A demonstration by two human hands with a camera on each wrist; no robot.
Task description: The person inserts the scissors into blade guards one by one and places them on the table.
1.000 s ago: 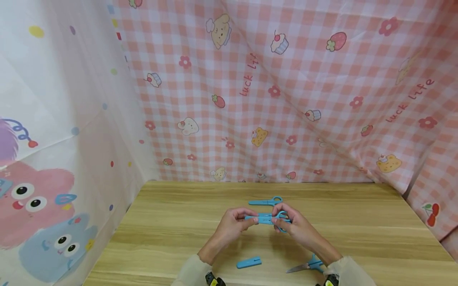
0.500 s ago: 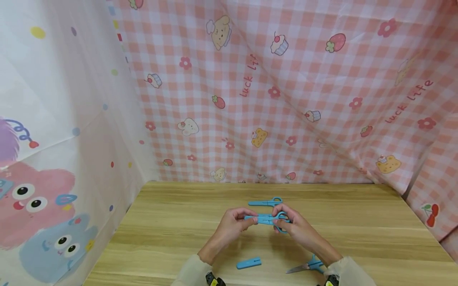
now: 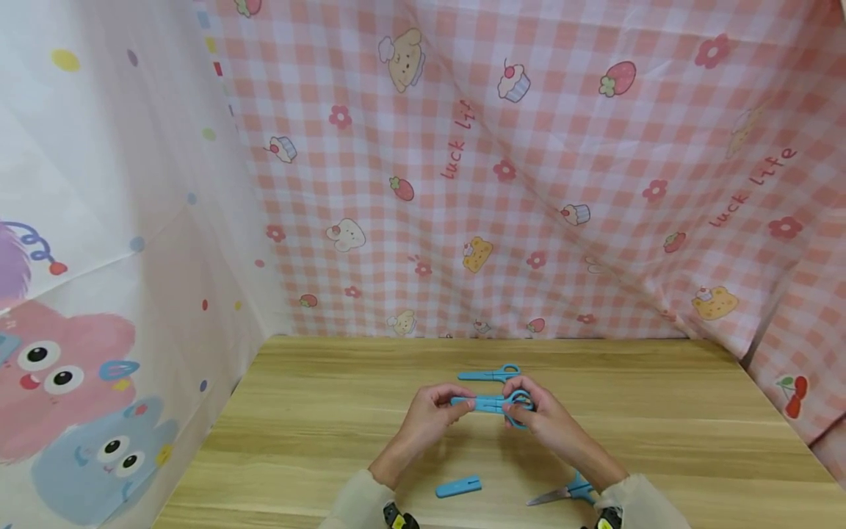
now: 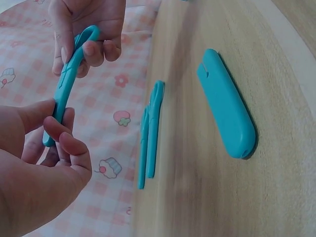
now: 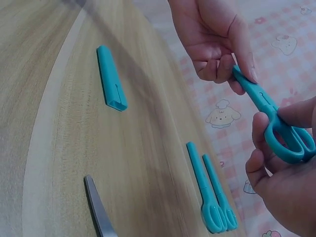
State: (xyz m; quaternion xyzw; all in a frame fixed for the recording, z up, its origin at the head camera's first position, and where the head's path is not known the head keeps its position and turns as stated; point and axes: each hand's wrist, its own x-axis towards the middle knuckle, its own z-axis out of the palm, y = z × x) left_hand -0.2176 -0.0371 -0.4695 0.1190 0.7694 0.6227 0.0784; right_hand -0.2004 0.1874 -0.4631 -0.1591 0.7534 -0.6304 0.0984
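Note:
Above the table, both hands hold light-blue scissors (image 3: 489,405) whose blades sit inside a blue sheath. My left hand (image 3: 426,414) pinches the sheath's tip (image 4: 49,138) between thumb and fingers. My right hand (image 3: 543,413) grips the scissors at the handle loops (image 5: 286,140), its thumb near where sheath and handles meet. Nearer the body lies a loose blue sheath (image 3: 459,486), its open end (image 5: 117,104) turned rightward in the head view. To its right is a bare pair of scissors (image 3: 562,494), metal blades (image 5: 98,210) showing and handles partly hidden behind the right forearm.
Beyond the hands, two sheathed blue scissors (image 5: 205,190) lie side by side on the wooden table (image 3: 317,411); the hands partly cover them in the head view. A pink checked cloth (image 3: 423,147) hangs behind the table, and a white printed cloth (image 3: 165,242) at the left.

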